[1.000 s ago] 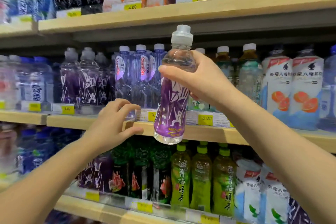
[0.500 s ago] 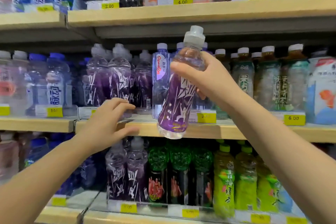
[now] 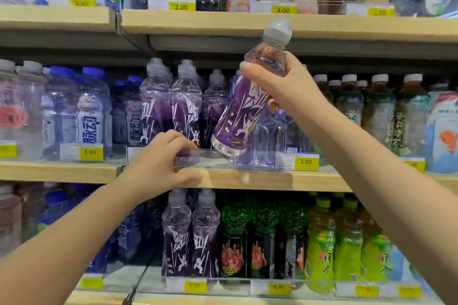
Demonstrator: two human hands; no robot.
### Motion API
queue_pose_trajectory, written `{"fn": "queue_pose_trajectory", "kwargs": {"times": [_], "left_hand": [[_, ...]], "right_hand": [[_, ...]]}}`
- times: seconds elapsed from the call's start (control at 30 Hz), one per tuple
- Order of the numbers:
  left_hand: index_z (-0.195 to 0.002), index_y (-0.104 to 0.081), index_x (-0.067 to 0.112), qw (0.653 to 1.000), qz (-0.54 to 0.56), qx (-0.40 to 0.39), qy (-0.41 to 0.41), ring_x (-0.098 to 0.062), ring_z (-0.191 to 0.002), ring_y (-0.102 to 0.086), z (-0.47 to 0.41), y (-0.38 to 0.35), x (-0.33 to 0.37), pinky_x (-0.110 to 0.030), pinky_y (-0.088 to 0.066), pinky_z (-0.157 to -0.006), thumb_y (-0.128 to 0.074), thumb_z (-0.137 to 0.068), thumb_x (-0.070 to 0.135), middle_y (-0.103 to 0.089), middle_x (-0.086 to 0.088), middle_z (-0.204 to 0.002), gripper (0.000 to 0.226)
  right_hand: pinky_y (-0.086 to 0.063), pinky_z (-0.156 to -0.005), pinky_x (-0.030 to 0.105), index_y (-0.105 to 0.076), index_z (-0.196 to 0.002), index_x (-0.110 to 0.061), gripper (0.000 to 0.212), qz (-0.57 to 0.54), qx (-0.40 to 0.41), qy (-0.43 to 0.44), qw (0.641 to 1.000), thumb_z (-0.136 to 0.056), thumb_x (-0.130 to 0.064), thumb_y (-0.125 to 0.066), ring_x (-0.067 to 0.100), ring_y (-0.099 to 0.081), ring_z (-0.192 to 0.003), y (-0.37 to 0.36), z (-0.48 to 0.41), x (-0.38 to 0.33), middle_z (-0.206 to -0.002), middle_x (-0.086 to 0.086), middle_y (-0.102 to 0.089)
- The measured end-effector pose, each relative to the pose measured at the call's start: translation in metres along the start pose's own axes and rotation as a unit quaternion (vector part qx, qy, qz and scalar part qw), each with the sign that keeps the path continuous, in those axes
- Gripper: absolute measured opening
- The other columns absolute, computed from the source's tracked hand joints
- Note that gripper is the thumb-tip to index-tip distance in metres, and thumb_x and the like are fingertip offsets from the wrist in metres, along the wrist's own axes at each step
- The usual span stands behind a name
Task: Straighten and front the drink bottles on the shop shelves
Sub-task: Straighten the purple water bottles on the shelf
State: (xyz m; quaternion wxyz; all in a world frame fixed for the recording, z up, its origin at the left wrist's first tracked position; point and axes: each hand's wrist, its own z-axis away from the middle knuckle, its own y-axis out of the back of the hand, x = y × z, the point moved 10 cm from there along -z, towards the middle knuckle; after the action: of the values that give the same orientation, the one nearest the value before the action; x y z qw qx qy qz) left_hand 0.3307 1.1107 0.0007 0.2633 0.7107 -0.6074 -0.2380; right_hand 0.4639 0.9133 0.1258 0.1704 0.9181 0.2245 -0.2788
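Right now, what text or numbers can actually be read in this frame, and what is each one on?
"2.00": yellow price tag, top shelf, below dark bottles.
"4.00": yellow price tag, top shelf.
"3.00": yellow price tag, middle shelf edge.
"5.00": yellow price tag, middle shelf, left.
"脉动": blue-capped bottle, middle shelf.
Purple bottle in the right hand: stylised print, not legible.
Bottom-shelf tags and the remaining labels: too blurred.

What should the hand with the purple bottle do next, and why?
Probably set it upright in the gap. The right hand holds the clear purple-labelled bottle with a grey cap tilted above the wooden middle shelf, beside matching purple bottles; the left hand rests at the shelf's front edge.
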Motion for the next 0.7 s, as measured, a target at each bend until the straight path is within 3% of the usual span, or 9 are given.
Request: {"fn": "queue_pose_trajectory", "kwargs": {"times": [0.17,0.33,0.47,0.57,0.7], "left_hand": [[-0.122,-0.056,0.037,1.000,0.010,0.001,0.012,-0.004,-0.108,-0.043,-0.003,-0.001,-0.004,-0.023,-0.040,-0.090,-0.074,-0.071,0.066,-0.046,0.023,-0.116,0.061],[-0.125,-0.055,0.035,1.000,0.006,-0.002,0.018,-0.004,-0.110,-0.044,-0.003,-0.001,-0.004,-0.028,-0.044,-0.094,-0.074,-0.072,0.066,-0.047,0.021,-0.118,0.064],[-0.128,-0.052,0.037,1.000,0.013,-0.002,0.025,-0.002,-0.112,-0.040,0.000,-0.003,-0.004,-0.024,-0.039,-0.093,-0.071,-0.074,0.066,-0.044,0.022,-0.121,0.064],[-0.129,-0.052,0.037,1.000,0.014,-0.002,0.026,-0.003,-0.114,-0.040,0.001,-0.002,-0.004,-0.025,-0.040,-0.095,-0.072,-0.075,0.066,-0.044,0.021,-0.121,0.064],[-0.129,-0.050,0.038,1.000,0.009,0.001,0.027,-0.002,-0.113,-0.040,0.001,-0.002,-0.004,-0.025,-0.041,-0.094,-0.070,-0.075,0.068,-0.042,0.023,-0.121,0.065]], "right_hand": [[-0.052,-0.054,0.021,-0.058,-0.122,-0.034,0.059,-0.003,0.002,0.021,1.000,-0.076,-0.063,-0.080,0.002,-0.067,-0.069,-0.015,-0.017,-0.006,-0.100,-0.014,-0.073],[-0.058,-0.073,0.025,-0.056,-0.126,-0.036,0.067,0.043,0.007,0.032,0.999,-0.072,-0.068,-0.080,-0.002,-0.069,-0.093,-0.033,-0.030,0.003,-0.109,-0.019,-0.070],[-0.053,-0.059,0.012,-0.053,-0.130,-0.035,0.069,0.074,-0.005,0.041,0.996,-0.074,-0.066,-0.079,-0.006,-0.066,-0.092,-0.050,-0.033,0.010,-0.110,-0.021,-0.066],[-0.050,-0.052,0.011,-0.052,-0.127,-0.035,0.067,0.096,-0.013,0.040,0.995,-0.075,-0.066,-0.079,-0.007,-0.065,-0.087,-0.060,-0.037,0.013,-0.108,-0.021,-0.064],[-0.049,-0.066,0.018,-0.056,-0.124,-0.032,0.066,0.159,-0.024,0.041,0.986,-0.074,-0.071,-0.075,-0.004,-0.062,-0.092,-0.071,-0.041,0.019,-0.106,-0.021,-0.064]]}}
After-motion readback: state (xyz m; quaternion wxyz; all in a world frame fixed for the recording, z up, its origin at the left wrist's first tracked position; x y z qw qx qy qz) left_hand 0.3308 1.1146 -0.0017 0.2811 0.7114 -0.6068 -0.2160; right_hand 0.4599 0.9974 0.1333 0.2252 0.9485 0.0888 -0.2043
